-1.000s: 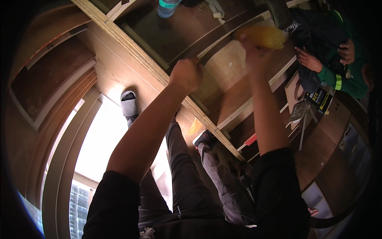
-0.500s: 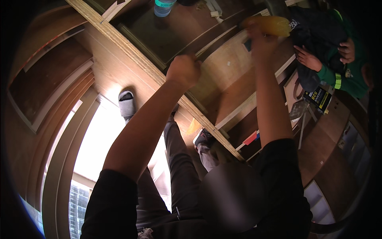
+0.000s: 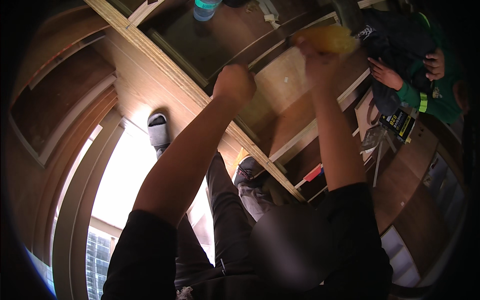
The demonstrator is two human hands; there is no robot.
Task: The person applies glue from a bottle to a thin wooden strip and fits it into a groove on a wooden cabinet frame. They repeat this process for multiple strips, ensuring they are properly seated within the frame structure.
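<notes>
My left hand (image 3: 235, 84) is closed in a fist over the wooden cabinet frame, at the near end of a thin pale wood strip (image 3: 272, 49). What sits inside the fist is hidden. Farther right, my right hand (image 3: 321, 67) is closed on a yellow, bottle-like thing (image 3: 330, 40), held roughly level and smeared by motion. Between the two hands lies a light plywood panel (image 3: 285, 75) with a small pale scrap on it.
A thick plywood edge (image 3: 165, 65) runs diagonally before me. A blue-capped bottle (image 3: 204, 10) stands at the top. At right, another person's hand (image 3: 386, 74) rests near dark clothing, above a black and yellow box (image 3: 397, 125). A shoe (image 3: 245, 170) shows below the frame.
My right hand and the yellow bottle-like thing have shifted left and slightly nearer. My left hand, still closed, has moved slightly. The shoe below the frame has shifted left.
</notes>
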